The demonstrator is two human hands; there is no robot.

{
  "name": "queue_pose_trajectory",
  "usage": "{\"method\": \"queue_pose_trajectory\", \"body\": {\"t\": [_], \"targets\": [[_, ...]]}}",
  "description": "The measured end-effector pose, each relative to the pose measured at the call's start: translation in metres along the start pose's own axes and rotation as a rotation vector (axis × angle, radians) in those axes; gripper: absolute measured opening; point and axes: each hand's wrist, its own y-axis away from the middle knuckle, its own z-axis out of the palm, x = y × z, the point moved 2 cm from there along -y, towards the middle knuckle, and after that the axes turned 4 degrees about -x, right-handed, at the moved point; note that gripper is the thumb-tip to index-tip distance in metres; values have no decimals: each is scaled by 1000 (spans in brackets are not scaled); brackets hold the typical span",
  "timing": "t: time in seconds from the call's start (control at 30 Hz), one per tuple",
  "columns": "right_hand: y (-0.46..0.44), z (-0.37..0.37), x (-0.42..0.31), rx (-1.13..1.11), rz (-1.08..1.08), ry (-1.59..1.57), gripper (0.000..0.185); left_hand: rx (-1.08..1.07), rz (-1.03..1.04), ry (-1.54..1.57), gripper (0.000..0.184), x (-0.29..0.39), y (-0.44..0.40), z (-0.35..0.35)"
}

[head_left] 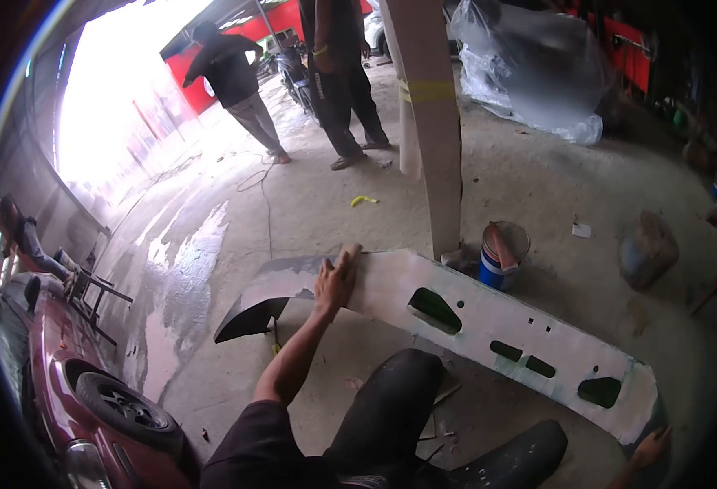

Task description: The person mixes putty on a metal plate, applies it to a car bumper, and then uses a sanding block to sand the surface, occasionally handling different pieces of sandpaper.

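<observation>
A long car bumper (489, 319), patchy pinkish-white and grey with several cut-out openings, lies slantwise across in front of my knees. My left hand (336, 281) presses on its upper face towards the left end, fingers closed around a small tan block (352, 248) that juts past the far edge; its exact kind is unclear. At the lower right, my right hand (652, 447) grips the bumper's dark end, with some fingers hidden. The bumper's curved black left end (250, 318) stands above the floor on a support that is partly visible.
Beyond the bumper stand a blue-and-white bucket (496, 269) and a pillar (440, 122). A dark red car (105, 399) is close on my left. Two people (232, 77) stand farther back; another sits at left. Plastic sheeting (529, 69) covers something behind. A cable (269, 204) crosses the floor.
</observation>
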Motion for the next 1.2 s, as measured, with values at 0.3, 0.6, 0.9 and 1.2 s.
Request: {"method": "queue_pose_trajectory", "body": {"t": [0.3, 0.6, 0.9, 1.2], "targets": [[1, 5, 7, -16, -9, 86, 46, 58, 120, -42, 59, -4, 56, 6], [-8, 18, 23, 29, -97, 108, 44, 41, -102, -63, 52, -46, -44, 1], [4, -2, 3, -100, 110, 67, 58, 11, 151, -155, 50, -23, 29, 13], [4, 3, 7, -97, 139, -25, 60, -49, 52, -168, 49, -16, 36, 25]]}}
